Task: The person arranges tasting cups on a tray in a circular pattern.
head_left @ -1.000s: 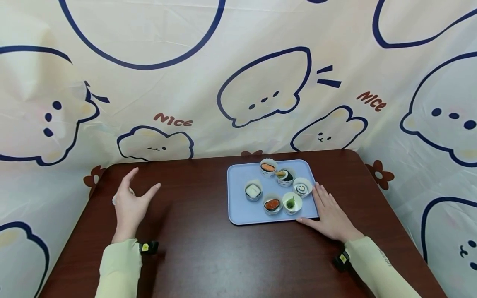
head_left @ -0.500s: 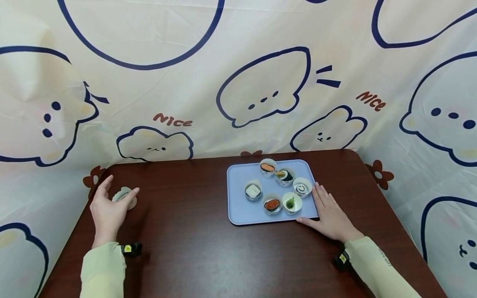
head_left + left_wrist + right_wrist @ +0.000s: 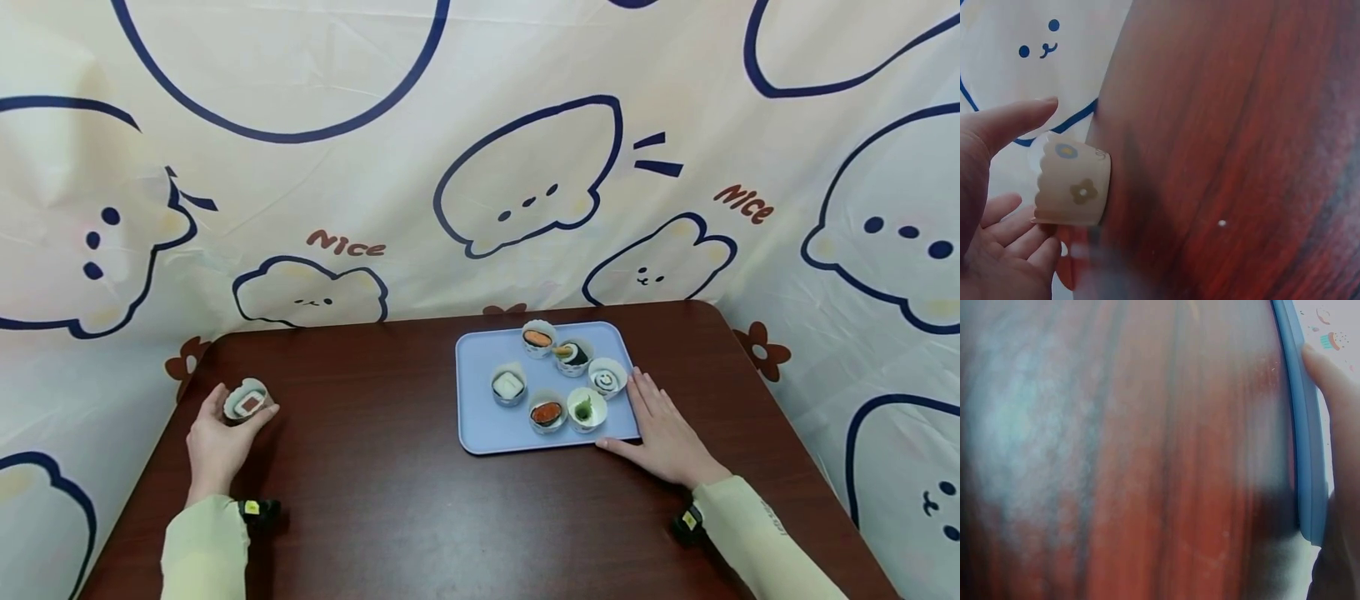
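In the head view, my left hand [image 3: 217, 446] is around a scalloped paper baking cup [image 3: 243, 394] at the table's left side. The cup stands upright, with a white piece topped by a reddish-brown square inside. In the left wrist view, a gap shows between thumb and cup [image 3: 1075, 181]; the other fingers extend along its far side. My right hand [image 3: 671, 437] lies flat at the right edge of a light blue tray [image 3: 480, 429], its thumb [image 3: 1325, 375] over the near rim in the right wrist view. Several similar cups holding sushi-like pieces sit on the tray.
The dark brown wooden table [image 3: 390, 467] spans both hands, its surface shiny. A cream cloth [image 3: 405, 192] with navy cartoon outlines hangs behind the table and along both sides.
My left hand has moved left and slightly nearer. The paper cup, mostly hidden behind it earlier and then seen leaning, now stands upright between thumb and fingers. My right hand and the tray stay put.
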The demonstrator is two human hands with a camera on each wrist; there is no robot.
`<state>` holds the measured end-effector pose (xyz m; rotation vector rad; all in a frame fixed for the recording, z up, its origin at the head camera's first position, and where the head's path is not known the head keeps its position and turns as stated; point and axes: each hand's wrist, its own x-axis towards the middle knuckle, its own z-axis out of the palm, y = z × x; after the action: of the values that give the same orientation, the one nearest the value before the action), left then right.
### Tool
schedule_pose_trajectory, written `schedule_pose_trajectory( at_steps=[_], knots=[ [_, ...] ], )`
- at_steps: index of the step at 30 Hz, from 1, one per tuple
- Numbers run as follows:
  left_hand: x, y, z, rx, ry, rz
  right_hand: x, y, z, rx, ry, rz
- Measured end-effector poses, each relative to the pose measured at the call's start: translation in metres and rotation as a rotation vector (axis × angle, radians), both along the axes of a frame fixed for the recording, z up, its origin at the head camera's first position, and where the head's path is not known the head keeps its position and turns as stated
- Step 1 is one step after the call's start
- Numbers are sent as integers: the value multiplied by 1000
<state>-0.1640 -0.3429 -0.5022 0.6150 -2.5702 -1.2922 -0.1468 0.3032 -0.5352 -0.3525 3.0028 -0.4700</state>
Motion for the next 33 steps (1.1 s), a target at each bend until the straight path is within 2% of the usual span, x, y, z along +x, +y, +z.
schedule_pose_trajectory(
  at_steps=[10, 17, 23, 33],
  knots=[
    [2, 0, -1, -24, -28, 28, 0, 1, -1, 1, -1, -5],
    [1, 0, -8, -49, -59, -12, -1, 1, 0, -3, 3, -3],
    [0, -1, -14, -66, -79, -14, -2, 1, -2, -4, -3, -5],
    [0, 2, -15, -50, -66, -1, -2, 1, -2, -2, -17, -10]
  ],
)
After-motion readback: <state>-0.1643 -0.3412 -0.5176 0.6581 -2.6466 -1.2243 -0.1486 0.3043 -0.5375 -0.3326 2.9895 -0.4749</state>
